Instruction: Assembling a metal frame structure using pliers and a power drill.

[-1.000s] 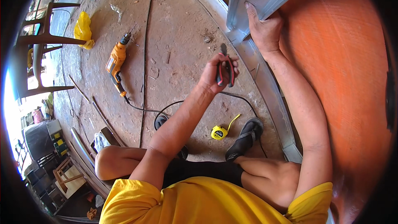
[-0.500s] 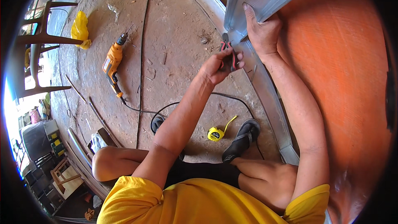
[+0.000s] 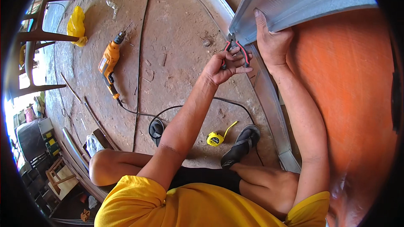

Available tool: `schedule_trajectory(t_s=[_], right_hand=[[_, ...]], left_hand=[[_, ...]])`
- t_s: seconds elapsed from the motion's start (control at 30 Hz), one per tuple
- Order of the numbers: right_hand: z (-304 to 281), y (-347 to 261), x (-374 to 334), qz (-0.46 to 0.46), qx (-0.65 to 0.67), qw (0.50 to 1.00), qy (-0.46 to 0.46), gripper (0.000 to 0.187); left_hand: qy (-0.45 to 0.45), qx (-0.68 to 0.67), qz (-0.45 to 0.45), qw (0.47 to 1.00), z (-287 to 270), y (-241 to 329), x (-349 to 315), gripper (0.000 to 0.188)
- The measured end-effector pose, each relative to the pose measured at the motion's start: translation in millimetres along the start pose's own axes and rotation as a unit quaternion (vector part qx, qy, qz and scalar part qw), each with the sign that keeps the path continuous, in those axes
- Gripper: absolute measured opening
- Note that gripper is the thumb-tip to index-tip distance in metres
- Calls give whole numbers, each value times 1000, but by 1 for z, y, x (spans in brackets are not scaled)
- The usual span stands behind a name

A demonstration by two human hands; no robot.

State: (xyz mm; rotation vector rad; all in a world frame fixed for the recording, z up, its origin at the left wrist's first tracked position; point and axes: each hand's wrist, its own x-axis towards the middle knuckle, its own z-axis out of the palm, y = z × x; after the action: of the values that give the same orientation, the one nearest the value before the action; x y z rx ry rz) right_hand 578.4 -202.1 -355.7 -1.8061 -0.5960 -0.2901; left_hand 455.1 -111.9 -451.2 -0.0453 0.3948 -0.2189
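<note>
My left hand [image 3: 221,68] is closed around a pair of pliers [image 3: 243,52] with red and black handles. The handles are spread, and the jaws point up at the lower left corner of a galvanized sheet-metal channel [image 3: 307,0]. Whether the jaws touch the metal, I cannot tell. My right hand [image 3: 273,44] grips the channel's near edge, its thumb lying on the inner face and the other fingers hidden behind. A long metal strip [image 3: 271,103] runs below the corner, along the edge of an orange sheet [image 3: 345,101].
An orange power drill [image 3: 110,61] lies on the dirty floor at left, its black cord [image 3: 198,102] looping past my feet. A yellow tape measure [image 3: 215,139] rests between my sandals. Farther left are a yellow plastic bag [image 3: 76,23], an overturned chair [image 3: 42,35] and thin rods [image 3: 99,120].
The pliers' handles have spread wider in my left hand, and their jaws sit closer to the channel's corner. The channel has tilted, its far end swinging down to the right with my right hand.
</note>
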Motion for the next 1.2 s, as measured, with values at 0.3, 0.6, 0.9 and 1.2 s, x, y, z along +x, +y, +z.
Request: schedule_trajectory(t_s=[0.3, 0.6, 0.9, 1.2], right_hand=[[1, -4, 1, -21, -6, 1000, 2, 14], [1, -5, 3, -17, -7, 1000, -1, 15], [-2, -4, 5, -49, 2, 999, -8, 13], [-1, -4, 5, -49, -8, 999, -21, 20]], left_hand=[[-25, -28, 1, 999, 3, 9, 0, 49], [-1, -24, 16, 1000, 4, 11, 5, 34], [50, -45, 6, 998, -2, 23, 3, 16], [128, 126, -96, 979, 4, 65, 0, 14]])
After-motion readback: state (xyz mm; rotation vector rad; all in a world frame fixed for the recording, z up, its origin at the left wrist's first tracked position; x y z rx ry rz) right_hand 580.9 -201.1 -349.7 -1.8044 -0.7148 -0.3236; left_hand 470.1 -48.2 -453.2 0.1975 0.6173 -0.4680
